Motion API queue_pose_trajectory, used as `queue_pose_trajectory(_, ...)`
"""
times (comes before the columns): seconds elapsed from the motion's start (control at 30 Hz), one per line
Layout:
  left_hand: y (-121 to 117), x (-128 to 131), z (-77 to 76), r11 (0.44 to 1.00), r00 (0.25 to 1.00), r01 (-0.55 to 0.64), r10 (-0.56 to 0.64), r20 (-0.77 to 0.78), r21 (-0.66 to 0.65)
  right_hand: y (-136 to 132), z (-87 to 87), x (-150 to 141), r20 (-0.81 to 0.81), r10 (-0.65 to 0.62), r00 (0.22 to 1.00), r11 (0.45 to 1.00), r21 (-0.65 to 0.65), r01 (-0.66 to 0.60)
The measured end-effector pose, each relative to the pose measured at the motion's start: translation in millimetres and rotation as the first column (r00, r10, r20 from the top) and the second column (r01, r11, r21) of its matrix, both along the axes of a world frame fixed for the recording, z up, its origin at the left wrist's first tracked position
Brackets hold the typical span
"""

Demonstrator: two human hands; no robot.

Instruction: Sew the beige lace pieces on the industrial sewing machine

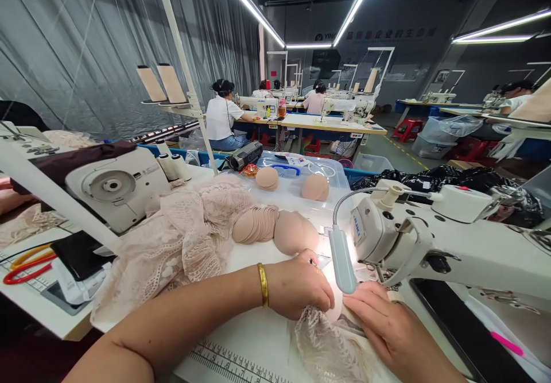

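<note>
My left hand, with a gold bangle on the wrist, is closed over a beige foam cup and a strip of pink lace in front of the white sewing machine. My right hand lies flat on the same lace and cup, pressing them to the table just under the machine's head. A small lamp on a gooseneck shines on the spot. Behind my left hand lie a stack of beige foam cups and one single cup.
A heap of pink lace covers the table at left, beside a second machine. Red-handled scissors and a black pouch lie at far left. A clear bin lid holds two cups. Other people sew at tables behind.
</note>
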State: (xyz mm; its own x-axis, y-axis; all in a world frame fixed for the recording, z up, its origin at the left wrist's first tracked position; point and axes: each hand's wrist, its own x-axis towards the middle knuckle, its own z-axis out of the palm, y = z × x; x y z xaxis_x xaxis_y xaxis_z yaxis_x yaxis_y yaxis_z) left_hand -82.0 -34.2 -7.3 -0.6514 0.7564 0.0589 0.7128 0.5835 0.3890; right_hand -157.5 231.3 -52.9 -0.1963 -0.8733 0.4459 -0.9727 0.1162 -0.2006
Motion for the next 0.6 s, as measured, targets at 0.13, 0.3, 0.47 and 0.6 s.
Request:
queue_pose_trajectory(0.13,1,-1,3.4,0.997,0.998,-0.042,0.039,-0.046,-0.065,-3,11.8,4,0.058,0.069,0.996,0.998,0.002,-0.069)
queue_pose_trajectory(0.3,0,-5,6.1,0.986,0.987,-0.087,0.065,-0.148,-0.145,-5,18.7,6,0.065,0.113,0.991,0.994,-0.023,-0.111)
queue_pose_trajectory(0.47,-2,-8,1.4,0.981,0.964,-0.106,0.061,-0.258,-0.164,-7,24.0,10,0.046,0.141,0.989,0.990,-0.031,-0.140)
queue_pose_trajectory(0.6,-3,-8,-1.6,0.981,0.941,-0.055,-0.012,-0.339,-0.187,-6,24.5,11,0.034,0.147,0.989,0.989,-0.033,-0.146)
